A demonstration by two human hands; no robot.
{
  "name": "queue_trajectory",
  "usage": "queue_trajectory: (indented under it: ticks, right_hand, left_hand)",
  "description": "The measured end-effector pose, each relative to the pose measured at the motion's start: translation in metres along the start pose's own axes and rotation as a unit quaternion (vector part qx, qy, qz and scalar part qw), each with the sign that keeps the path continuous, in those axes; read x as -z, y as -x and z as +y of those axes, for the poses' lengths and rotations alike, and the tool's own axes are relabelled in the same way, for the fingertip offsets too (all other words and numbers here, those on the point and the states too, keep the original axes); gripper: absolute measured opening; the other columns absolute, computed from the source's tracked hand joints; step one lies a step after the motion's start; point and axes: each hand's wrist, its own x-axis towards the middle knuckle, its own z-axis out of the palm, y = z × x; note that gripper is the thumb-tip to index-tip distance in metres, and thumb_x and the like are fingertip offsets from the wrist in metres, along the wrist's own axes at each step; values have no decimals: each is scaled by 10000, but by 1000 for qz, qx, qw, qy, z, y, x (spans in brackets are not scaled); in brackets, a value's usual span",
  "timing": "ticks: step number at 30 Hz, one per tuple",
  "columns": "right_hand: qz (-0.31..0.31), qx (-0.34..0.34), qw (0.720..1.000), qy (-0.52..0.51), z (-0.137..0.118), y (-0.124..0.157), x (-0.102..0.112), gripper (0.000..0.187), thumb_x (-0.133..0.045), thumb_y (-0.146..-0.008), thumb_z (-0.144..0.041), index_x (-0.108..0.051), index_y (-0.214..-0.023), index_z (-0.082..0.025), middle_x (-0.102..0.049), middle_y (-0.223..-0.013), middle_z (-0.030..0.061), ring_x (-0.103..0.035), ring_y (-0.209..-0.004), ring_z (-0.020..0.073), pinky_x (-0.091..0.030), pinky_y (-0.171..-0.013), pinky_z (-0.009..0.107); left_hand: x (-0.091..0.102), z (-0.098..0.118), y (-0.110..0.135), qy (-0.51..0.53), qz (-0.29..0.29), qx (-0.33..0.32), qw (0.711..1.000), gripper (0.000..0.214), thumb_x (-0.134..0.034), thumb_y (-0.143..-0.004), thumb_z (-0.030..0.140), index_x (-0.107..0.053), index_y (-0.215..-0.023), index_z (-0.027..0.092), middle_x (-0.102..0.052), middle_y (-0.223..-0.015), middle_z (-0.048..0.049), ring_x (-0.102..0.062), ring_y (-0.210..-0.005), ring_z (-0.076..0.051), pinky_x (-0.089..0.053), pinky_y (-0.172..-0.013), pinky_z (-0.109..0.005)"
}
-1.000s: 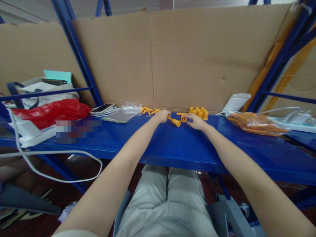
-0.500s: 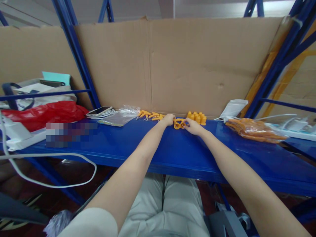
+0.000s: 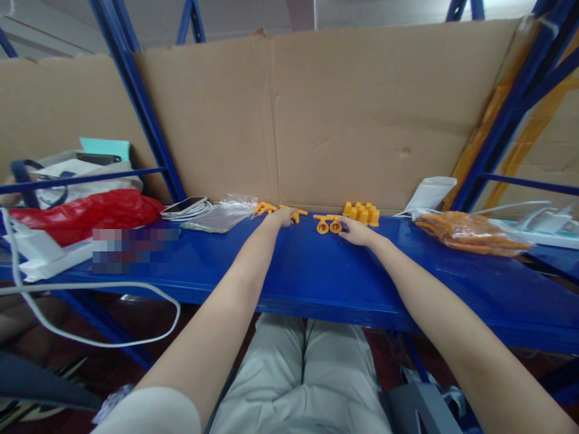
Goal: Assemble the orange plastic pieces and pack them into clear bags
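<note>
Two small orange trumpet-shaped plastic parts (image 3: 329,225) lie side by side on the blue metal shelf (image 3: 312,271). My right hand (image 3: 358,232) rests flat just right of them, fingers stretched out, fingertips touching the right-hand part. My left hand (image 3: 281,217) is further left, at a loose pile of orange parts (image 3: 271,208). Its fingers are curled over one orange part (image 3: 296,213) at the pile's right end. A tight cluster of upright orange parts (image 3: 362,212) stands behind my right hand against the cardboard.
A cardboard sheet (image 3: 362,120) backs the shelf. To the left lie a clear plastic bag (image 3: 221,212), a phone with a white cable (image 3: 184,205) and a red bag (image 3: 85,212). To the right are a bag of orange parts (image 3: 470,236) and a white pouch (image 3: 429,191).
Both hands held the two trumpet-shaped parts together at the middle. Now those parts lie on the shelf, and my left hand has moved left to the loose pile.
</note>
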Motion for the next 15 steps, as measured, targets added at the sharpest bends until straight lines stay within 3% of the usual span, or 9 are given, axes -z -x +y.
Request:
queue_trajectory:
  ticks: [4, 8, 12, 15]
  right_hand:
    - [8, 9, 1000, -18, 6, -2, -5, 496, -654, -769, -56, -621, -1249, -177, -682, -1238, 129, -679, -1097, 240, -534, -982, 407]
    - [6, 3, 1000, -31, 6, -2, -9, 532, -642, -777, -48, -598, -1293, -169, -662, -1275, 145, -670, -1124, 243, -526, -997, 416]
    - [0, 1, 1000, -25, 0, 0, -7, 542, -628, -796, -63, -595, -1324, -178, -640, -1321, 145, -651, -1162, 251, -509, -1018, 416]
    - [8, -31, 999, -4, -5, 0, 2, 484, -624, -813, -82, -625, -1291, -162, -657, -1289, 152, -655, -1141, 274, -498, -1021, 425]
  left_hand:
    - [-1, 8, 7, -87, -9, 20, 996, 606, -532, -833, 80, -545, -1405, 279, -627, -1330, -116, -605, -1210, -243, -480, -974, -304]
    - [1, 21, 11, -97, 11, -4, 995, 513, -489, -878, 85, -615, -1323, 306, -656, -1220, -89, -617, -1158, -230, -468, -989, -322]
    - [10, 32, 13, -97, 8, 25, 995, 390, -491, -892, 79, -676, -1207, 217, -663, -1127, -122, -644, -1092, -240, -474, -965, -324]
    - [24, 36, 14, -97, 54, 47, 993, 403, -414, -918, 60, -643, -1233, 163, -608, -1209, -168, -645, -1094, -251, -481, -939, -334]
